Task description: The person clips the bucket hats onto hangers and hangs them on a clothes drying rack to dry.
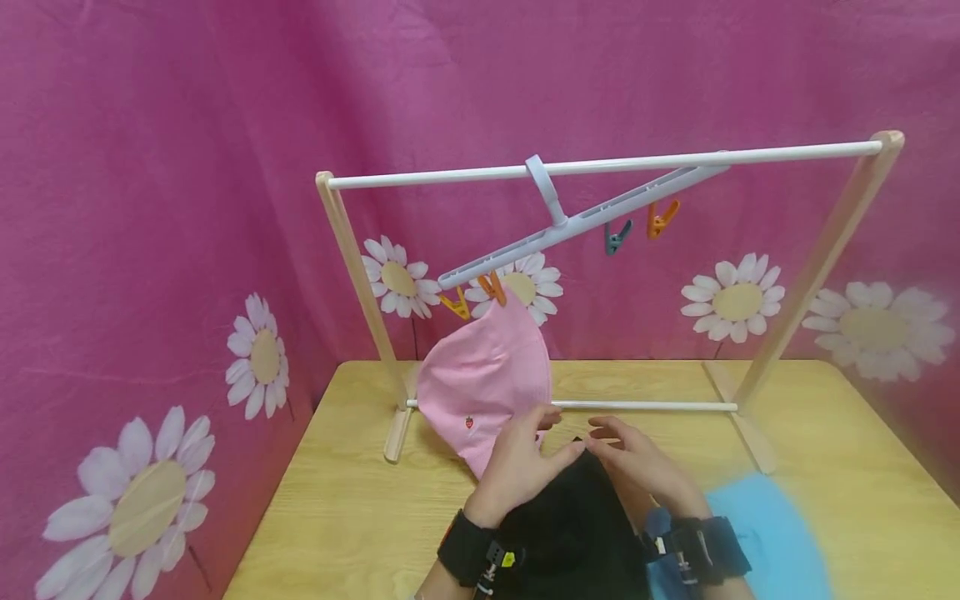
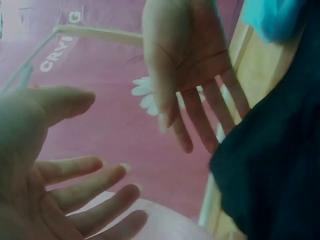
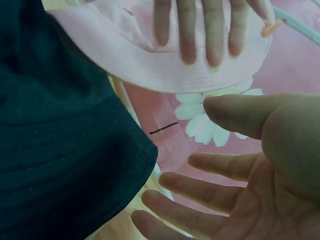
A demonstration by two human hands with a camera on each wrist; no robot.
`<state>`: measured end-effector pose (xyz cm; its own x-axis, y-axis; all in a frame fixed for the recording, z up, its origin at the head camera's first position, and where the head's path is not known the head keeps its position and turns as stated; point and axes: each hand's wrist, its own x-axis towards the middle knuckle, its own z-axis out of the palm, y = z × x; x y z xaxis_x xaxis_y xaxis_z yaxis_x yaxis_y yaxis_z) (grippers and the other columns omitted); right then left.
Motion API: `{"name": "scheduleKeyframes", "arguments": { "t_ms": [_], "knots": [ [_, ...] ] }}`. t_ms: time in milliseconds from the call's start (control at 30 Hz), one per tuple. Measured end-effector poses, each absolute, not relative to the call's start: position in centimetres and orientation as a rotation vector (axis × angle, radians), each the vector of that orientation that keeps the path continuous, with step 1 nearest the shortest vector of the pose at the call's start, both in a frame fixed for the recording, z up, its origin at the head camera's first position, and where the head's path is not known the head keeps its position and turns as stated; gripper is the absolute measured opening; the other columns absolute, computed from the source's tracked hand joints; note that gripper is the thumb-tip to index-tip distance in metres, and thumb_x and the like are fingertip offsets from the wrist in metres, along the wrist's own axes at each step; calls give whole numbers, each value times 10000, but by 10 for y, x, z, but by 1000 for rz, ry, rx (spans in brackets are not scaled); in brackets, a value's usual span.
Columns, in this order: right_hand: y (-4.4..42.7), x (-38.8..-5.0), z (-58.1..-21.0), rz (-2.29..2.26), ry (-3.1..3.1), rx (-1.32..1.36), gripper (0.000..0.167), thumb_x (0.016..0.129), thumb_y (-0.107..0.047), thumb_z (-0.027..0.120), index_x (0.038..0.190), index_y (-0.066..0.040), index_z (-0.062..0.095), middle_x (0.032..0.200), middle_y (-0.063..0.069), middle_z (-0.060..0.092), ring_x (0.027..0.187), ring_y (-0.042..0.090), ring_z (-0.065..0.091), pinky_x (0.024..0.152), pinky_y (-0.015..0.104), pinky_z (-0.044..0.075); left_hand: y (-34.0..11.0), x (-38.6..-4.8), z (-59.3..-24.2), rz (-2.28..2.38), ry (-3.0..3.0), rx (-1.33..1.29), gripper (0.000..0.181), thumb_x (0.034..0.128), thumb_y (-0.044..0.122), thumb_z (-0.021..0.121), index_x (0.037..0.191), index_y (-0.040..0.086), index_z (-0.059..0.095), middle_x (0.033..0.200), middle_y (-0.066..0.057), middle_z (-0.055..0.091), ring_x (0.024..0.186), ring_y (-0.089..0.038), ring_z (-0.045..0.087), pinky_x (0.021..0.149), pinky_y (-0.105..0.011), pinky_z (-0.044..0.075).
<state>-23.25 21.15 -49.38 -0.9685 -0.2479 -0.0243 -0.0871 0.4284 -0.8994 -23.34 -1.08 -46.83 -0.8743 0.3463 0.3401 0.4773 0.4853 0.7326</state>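
Observation:
A black bucket hat (image 1: 573, 533) lies between my forearms, its upper tip just below my fingertips in the head view. My left hand (image 1: 521, 458) and right hand (image 1: 648, 471) face each other above it. Both wrist views show the fingers spread and relaxed, apart from the dark hat (image 3: 75, 150) and holding nothing. Behind the left hand, a pink bucket hat (image 1: 487, 367) with a small strawberry mark hangs from an orange clip (image 1: 492, 287). That clip is on the lower left end of a tilted grey hanger (image 1: 600, 215).
A wooden rack with a white top rod (image 1: 435, 177) carries the hanger. A yellow clip (image 1: 454, 303), a grey clip (image 1: 617, 238) and another orange clip (image 1: 662, 220) hang from it. A light blue hat (image 1: 776, 533) lies on the wooden table (image 1: 322, 517), right of my right wrist.

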Motion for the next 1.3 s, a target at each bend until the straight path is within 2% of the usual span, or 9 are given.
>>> {"name": "scheduleKeyframes", "arguments": {
  "t_ms": [133,267,500,733,833,1000,1133,1300],
  "knots": [
    [212,-228,-501,-1545,2503,-284,585,1042,-279,648,1490,52,470,1449,308,543,1249,429,598,1023,574,508,-11,-228,-481,-1368,-2698,-735,641,923,503,752,1400,96,619,1337,-79,698,1264,-235,642,1023,-408,527],
    [219,-229,-508,-1497,2522,-305,597,1029,-316,662,1490,22,489,1431,279,570,1256,411,604,1044,594,484,-11,-227,-486,-1308,-2769,-747,692,916,538,748,1422,90,601,1373,-76,677,1275,-238,632,1042,-414,511],
    [225,-235,-514,-1439,2502,-349,621,1016,-333,677,1472,44,487,1321,235,639,1182,367,647,988,548,529,-13,-222,-490,-1193,-2842,-743,737,902,521,776,1442,63,573,1389,-88,662,1249,-254,640,1027,-413,505],
    [222,-231,-515,-1410,2435,-309,669,991,-348,714,1450,85,492,1266,223,670,1130,328,662,971,531,534,-9,-220,-503,-1106,-2949,-791,792,882,505,814,1481,69,535,1428,-69,640,1241,-206,642,1021,-373,516],
    [219,-232,-515,-1458,2367,-352,600,999,-314,709,1406,91,535,1201,188,701,1052,288,678,931,463,548,-5,-221,-508,-1027,-2977,-815,801,858,438,859,1488,71,525,1416,-57,645,1243,-186,638,1027,-338,511],
    [216,-234,-515,-1516,2315,-441,332,1009,-225,699,1211,36,668,1040,114,720,940,225,650,843,329,528,-1,-221,-510,-966,-3012,-779,850,840,370,892,1517,59,483,1429,-96,632,1259,-227,635,1036,-361,512],
    [214,-233,-517,-1533,2307,-457,229,1015,-217,691,1082,2,680,975,106,689,913,221,608,820,327,497,-2,-219,-511,-983,-3005,-749,834,834,370,898,1494,50,500,1405,-113,647,1243,-250,647,1030,-372,517],
    [215,-234,-521,-1535,2314,-511,192,1017,-200,689,1085,-21,676,1033,88,695,991,221,625,878,337,491,-5,-220,-513,-1005,-2983,-749,786,840,385,885,1461,52,538,1355,-112,678,1199,-254,666,996,-370,530]
  ]
}}
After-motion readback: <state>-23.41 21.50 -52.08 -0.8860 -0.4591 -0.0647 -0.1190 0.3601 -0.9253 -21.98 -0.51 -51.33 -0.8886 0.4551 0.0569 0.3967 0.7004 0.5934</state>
